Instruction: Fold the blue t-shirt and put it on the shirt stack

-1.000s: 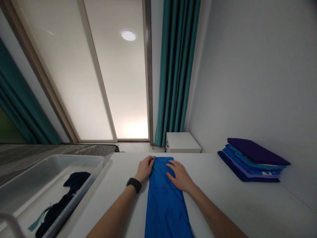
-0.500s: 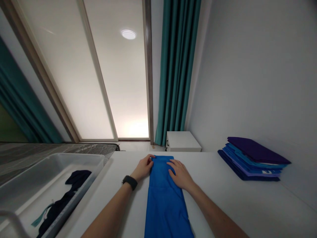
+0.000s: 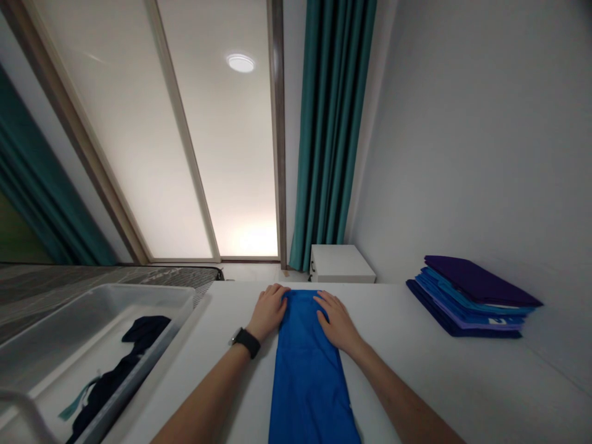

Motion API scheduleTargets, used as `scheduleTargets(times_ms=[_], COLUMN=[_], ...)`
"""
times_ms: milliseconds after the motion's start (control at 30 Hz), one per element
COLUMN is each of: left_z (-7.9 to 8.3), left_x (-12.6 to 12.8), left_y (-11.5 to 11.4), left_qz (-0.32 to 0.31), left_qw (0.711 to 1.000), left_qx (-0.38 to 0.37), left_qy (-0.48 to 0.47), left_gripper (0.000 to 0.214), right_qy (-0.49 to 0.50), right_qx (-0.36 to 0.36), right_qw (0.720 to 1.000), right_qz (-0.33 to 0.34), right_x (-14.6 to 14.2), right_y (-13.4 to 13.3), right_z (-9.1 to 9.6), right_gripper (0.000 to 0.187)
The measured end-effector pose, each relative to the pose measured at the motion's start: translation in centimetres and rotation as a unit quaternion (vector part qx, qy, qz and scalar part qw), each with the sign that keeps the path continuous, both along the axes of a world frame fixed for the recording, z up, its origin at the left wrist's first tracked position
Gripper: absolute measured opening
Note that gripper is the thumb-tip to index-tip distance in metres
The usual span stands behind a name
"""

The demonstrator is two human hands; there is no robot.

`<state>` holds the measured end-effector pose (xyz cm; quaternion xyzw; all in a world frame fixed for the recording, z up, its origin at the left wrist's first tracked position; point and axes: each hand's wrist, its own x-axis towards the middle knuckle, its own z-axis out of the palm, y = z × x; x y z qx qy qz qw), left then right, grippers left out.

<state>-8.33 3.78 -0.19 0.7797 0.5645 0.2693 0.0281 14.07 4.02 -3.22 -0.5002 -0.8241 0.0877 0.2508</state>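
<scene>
A long, narrow strip of folded blue cloth (image 3: 308, 364) lies lengthwise on the white table (image 3: 388, 382), its short far edge near the table's back edge. At its far left corner, the fingertips of my left hand (image 3: 269, 309) rest on the cloth, thumb apart from the fingers; a dark watch (image 3: 246, 341) is on that wrist. My right hand (image 3: 337, 320) lies on the far right side of the cloth with fingers spread and thumb apart. The near end of the cloth runs out of view at the bottom.
Left of the table stands a clear plastic bin (image 3: 185, 305) with dark navy cloth (image 3: 141, 336) inside. A stack of folded clothes (image 3: 472, 296), purple on top, sits at the right near the wall. A white cabinet (image 3: 342, 262) stands beyond the table.
My left hand has shifted slightly, its fingers now laid over the far left corner rather than bent at it. My right hand and the blue cloth are almost unmoved.
</scene>
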Motion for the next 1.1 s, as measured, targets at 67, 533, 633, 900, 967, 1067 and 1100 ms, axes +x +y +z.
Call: scheduleTargets(times_ms=[67,533,633,900,967,1067,1100], left_z=[0.5,-2.2,-1.9,-1.8,-1.8,-1.5,-1.4], left_x=[1.2,2.4,1.9,1.2,1.1,0.6,0.4], left_y=[-0.7,-1.2,-1.0,-0.8,-0.7,-0.6,-0.6], left_qz=[-0.035,-0.09,-0.084,-0.089,-0.085,-0.052,-0.038], left_qw=[0.998,0.988,0.987,0.989,0.991,0.984,0.978], left_qx=[0.002,-0.081,-0.095,-0.104,-0.107,-0.11,-0.105], left_qy=[0.051,0.097,0.097,0.054,0.0,-0.132,-0.176], left_gripper=[0.04,0.06,0.055,0.055,0.053,0.052,0.052], right_qy=[-0.01,-0.084,-0.082,-0.055,-0.035,0.001,0.012], right_qx=[-0.012,-0.074,-0.074,-0.057,-0.051,-0.037,-0.03], right_qw=[1.0,0.993,0.993,0.996,0.997,0.998,0.999], right_qz=[-0.009,-0.031,-0.032,-0.041,-0.045,-0.043,-0.039], right_x=[-0.1,-0.1,-0.1,-0.1,0.0,0.2,0.3], right_y=[0.0,-0.3,-0.3,-0.3,0.0,0.4,0.5], right_z=[-0.1,0.5,0.5,0.1,-0.1,-0.5,-0.7], right_gripper=[0.047,0.054,0.054,0.052,0.051,0.05,0.05])
